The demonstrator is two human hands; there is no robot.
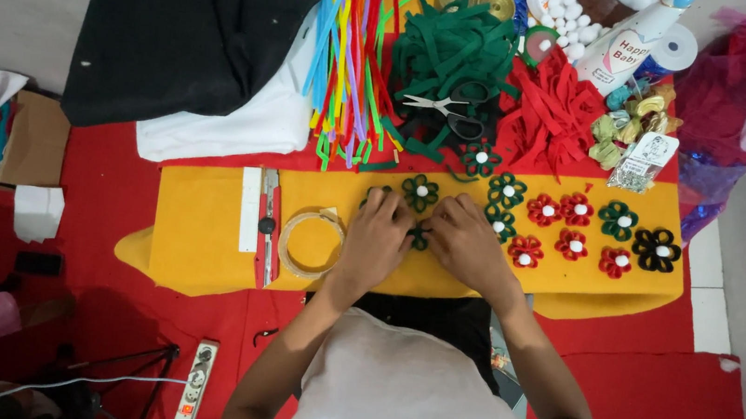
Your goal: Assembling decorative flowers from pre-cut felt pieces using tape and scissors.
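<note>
Both hands meet over the near middle of the yellow felt sheet point(199, 255), which serves as the landmark here. The left hand point(376, 238) and the right hand point(467, 244) have their fingers curled and pinched together around a small dark green felt piece point(419, 237), only partly visible between them, pressed down on the sheet. The step in hand looks like shaping or assembling a flower; the next move likely calls for steady fingertip pressure so the petals keep their form.

Left of the hands on the sheet lie a roll of clear tape point(311, 242) and a box cutter point(268, 226). Just beyond the fingers sits a finished green flower point(420, 191), and toward the sheet's right end are rows of red, green and black flowers point(577, 225). Past the sheet's far edge lie scissors point(450, 111) on green felt strips point(447, 54), and a bundle of coloured pipe cleaners point(349, 48).
</note>
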